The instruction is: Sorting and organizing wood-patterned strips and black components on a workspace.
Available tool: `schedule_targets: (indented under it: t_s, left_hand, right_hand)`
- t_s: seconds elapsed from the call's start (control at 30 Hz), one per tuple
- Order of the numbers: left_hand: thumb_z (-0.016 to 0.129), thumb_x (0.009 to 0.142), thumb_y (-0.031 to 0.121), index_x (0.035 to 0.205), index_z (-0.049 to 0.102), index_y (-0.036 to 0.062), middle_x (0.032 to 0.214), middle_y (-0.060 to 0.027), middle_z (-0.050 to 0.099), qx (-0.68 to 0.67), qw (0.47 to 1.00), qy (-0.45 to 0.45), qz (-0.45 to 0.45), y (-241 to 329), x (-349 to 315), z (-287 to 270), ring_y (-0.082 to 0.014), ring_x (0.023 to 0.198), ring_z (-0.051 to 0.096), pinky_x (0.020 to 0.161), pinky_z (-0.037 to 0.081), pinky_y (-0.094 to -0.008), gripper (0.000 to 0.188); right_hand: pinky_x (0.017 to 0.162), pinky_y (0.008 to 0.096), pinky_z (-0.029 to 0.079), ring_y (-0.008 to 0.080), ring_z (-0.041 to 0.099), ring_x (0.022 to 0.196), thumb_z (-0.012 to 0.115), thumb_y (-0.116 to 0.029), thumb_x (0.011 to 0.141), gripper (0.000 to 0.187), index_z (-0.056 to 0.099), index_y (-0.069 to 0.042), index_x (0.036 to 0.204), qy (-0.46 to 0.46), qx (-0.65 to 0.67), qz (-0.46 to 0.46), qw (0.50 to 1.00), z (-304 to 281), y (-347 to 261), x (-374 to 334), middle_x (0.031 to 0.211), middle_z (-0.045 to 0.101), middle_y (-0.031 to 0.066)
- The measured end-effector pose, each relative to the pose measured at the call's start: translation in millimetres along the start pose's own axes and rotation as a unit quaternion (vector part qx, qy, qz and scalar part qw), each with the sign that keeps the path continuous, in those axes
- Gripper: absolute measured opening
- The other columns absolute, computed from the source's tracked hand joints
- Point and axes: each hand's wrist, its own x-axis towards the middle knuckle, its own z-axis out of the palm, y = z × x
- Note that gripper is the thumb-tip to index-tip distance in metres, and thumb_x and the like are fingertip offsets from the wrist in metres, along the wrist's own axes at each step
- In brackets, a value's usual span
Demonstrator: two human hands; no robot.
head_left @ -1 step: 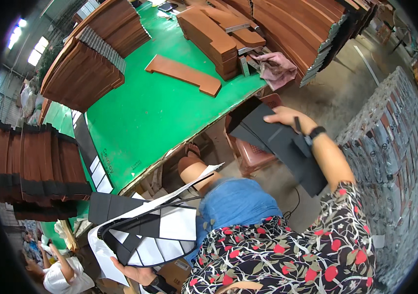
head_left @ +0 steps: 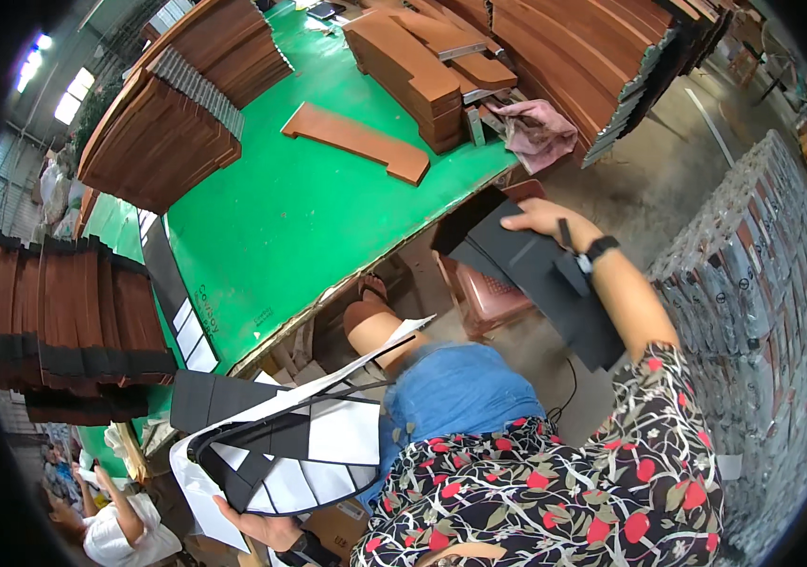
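Note:
At the lower left, my left hand [head_left: 269,525] grips the lower edge of a bundle of black-and-white sheets [head_left: 345,430]. The bundle rests against my lap, with a loose white sheet [head_left: 207,503] bent round it. My left fingers are partly hidden under it. To the right, my right hand [head_left: 543,219] is closed on a stack of black sheets [head_left: 559,298], thumb on top and the other fingers hidden. The stack is tilted above a reddish-brown plastic stool [head_left: 484,307], covering part of it.
A green-topped table [head_left: 262,217] spans ahead, bearing one brown curved board [head_left: 356,142] and tall board stacks [head_left: 163,142]. A pink cloth [head_left: 538,132] hangs at its right corner. Plastic-wrapped goods [head_left: 744,312] stand at right. Another person [head_left: 125,529] is at lower left.
My right hand and the black sheets have shifted slightly up and to the left. My left hand and its bundle look the same.

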Motion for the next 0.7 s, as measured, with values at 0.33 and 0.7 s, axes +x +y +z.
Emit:
schedule_targets:
  t_s: [0.33, 0.7]
  left_hand:
    - [0.054, 0.082, 0.041, 0.118, 0.051, 0.0012, 0.118, -0.0118, 0.054, 0.047, 0.998, 0.022, 0.025, -4, -3, -6, -0.027, 0.104, 0.053, 0.09, 0.043, -0.0409, 0.054]
    - [0.049, 0.086, 0.042, 0.114, 0.053, -0.0014, 0.114, -0.0117, 0.058, 0.043, 0.997, -0.056, 0.04, -19, 12, 17, -0.0264, 0.101, 0.056, 0.09, 0.043, -0.0384, 0.052]
  right_hand:
    - [0.086, 0.0336, 0.043, 0.0291, 0.058, 0.097, 0.067, -0.046, 0.07, 0.058, 0.061, -0.002, 0.107, 0.161, -0.233, -0.165, 0.945, -31, 120, 177, 0.1, 0.062, 0.0182]
    - [0.096, 0.0329, 0.035, 0.0273, 0.048, 0.112, 0.061, -0.034, 0.081, 0.045, 0.054, -0.004, 0.114, 0.268, -0.293, -0.164, 0.903, 13, 78, 111, 0.117, 0.055, 0.013]
